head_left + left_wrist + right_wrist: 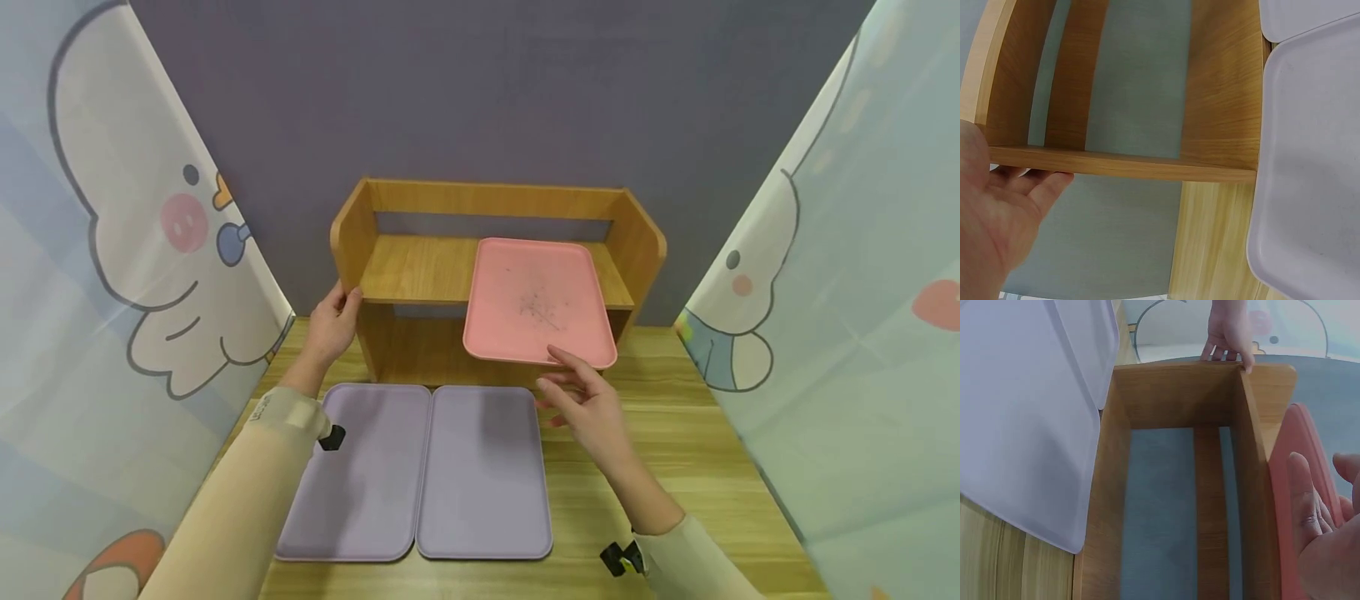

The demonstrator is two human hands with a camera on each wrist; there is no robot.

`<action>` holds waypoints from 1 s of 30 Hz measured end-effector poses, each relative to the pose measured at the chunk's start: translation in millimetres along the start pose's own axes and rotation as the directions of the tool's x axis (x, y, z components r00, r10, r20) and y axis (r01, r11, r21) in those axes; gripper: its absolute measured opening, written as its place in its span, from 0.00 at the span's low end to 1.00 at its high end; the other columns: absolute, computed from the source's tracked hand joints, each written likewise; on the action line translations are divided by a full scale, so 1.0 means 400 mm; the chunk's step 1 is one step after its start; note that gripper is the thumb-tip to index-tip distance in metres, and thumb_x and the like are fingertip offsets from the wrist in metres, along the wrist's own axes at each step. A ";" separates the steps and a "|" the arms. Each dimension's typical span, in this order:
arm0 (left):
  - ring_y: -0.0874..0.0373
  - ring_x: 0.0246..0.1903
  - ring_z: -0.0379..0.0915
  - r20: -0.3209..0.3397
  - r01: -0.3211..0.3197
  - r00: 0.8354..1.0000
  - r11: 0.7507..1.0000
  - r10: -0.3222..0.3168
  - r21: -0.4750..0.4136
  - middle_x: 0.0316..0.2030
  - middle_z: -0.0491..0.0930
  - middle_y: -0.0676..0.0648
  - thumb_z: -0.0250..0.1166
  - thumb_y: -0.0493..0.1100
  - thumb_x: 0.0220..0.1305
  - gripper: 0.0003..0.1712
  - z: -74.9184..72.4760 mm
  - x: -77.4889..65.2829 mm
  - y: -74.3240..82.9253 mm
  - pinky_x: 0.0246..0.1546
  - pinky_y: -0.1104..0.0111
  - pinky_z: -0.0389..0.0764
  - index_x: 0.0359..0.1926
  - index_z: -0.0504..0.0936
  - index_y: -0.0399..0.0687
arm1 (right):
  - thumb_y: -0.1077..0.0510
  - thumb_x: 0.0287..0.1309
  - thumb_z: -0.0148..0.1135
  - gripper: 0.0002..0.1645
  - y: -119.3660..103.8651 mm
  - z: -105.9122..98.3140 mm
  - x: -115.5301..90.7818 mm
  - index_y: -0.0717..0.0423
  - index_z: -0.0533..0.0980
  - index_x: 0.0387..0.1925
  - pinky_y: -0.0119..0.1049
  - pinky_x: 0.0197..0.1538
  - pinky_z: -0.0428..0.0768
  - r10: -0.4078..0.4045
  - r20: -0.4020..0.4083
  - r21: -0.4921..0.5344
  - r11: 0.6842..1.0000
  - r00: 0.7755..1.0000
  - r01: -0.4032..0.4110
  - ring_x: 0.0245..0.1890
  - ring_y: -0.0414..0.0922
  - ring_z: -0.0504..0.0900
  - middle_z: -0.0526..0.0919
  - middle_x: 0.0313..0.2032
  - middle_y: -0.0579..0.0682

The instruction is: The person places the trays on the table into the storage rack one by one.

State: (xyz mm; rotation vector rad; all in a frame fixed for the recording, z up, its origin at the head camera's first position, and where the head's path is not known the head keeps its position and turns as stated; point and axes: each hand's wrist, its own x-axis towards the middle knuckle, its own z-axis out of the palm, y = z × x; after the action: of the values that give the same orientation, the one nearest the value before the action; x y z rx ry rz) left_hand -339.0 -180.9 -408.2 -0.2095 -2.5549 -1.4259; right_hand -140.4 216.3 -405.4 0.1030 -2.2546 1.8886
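In the head view, a pink tray (525, 292) lies on the upper board of a small wooden shelf (420, 267), its near end jutting past the board's front edge. Dark marks speckle its middle. My right hand (596, 412) is at the tray's near rim, index finger over the rim and thumb lower, fingers loosely spread. Whether the thumb touches the tray's underside cannot be told. My left hand (332, 325) holds the shelf's left side panel, with the thumb at the front edge. The left wrist view shows its fingers (1050, 187) against the panel's outer face.
Two lilac trays, a left one (367, 475) and a right one (483, 475), lie side by side on the wood-grain table (675, 450) before the shelf. A grey backdrop (495, 92) stands behind. Cartoon-printed curtains hang at the left (97, 250) and right (862, 250).
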 end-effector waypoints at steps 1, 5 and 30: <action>0.32 0.71 0.74 -0.001 0.003 1.000 1.000 -0.003 0.002 0.71 0.78 0.31 0.47 0.64 0.87 0.36 0.000 -0.001 0.000 0.74 0.38 0.73 0.84 0.66 0.54 | 0.58 0.74 0.73 0.33 0.004 0.006 0.006 0.48 0.76 0.76 0.42 0.35 0.92 -0.006 -0.007 0.011 1.000 1.000 0.006 0.38 0.41 0.94 0.87 0.56 0.66; 0.32 0.72 0.73 -0.003 0.011 1.000 1.000 -0.011 0.003 0.73 0.77 0.31 0.48 0.64 0.87 0.36 0.001 -0.006 0.000 0.75 0.38 0.73 0.85 0.65 0.55 | 0.61 0.73 0.72 0.27 0.015 0.025 0.024 0.55 0.79 0.70 0.38 0.38 0.92 -0.033 -0.060 0.036 0.999 0.998 0.036 0.40 0.39 0.93 0.88 0.55 0.65; 0.31 0.73 0.73 -0.001 0.014 1.000 1.000 -0.014 0.010 0.73 0.77 0.31 0.46 0.64 0.88 0.35 0.003 -0.004 0.006 0.75 0.37 0.73 0.82 0.68 0.52 | 0.66 0.73 0.71 0.14 0.050 -0.035 0.096 0.68 0.82 0.55 0.30 0.45 0.91 -0.114 -0.305 0.050 0.989 0.945 0.136 0.39 0.35 0.90 0.88 0.40 0.39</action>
State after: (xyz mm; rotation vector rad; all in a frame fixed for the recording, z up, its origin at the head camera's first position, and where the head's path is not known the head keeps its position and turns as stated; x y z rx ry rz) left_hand -337.1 -178.5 -407.4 -0.1903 -2.5672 -1.4170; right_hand -180.0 236.6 -414.7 -0.0303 -1.9339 1.7811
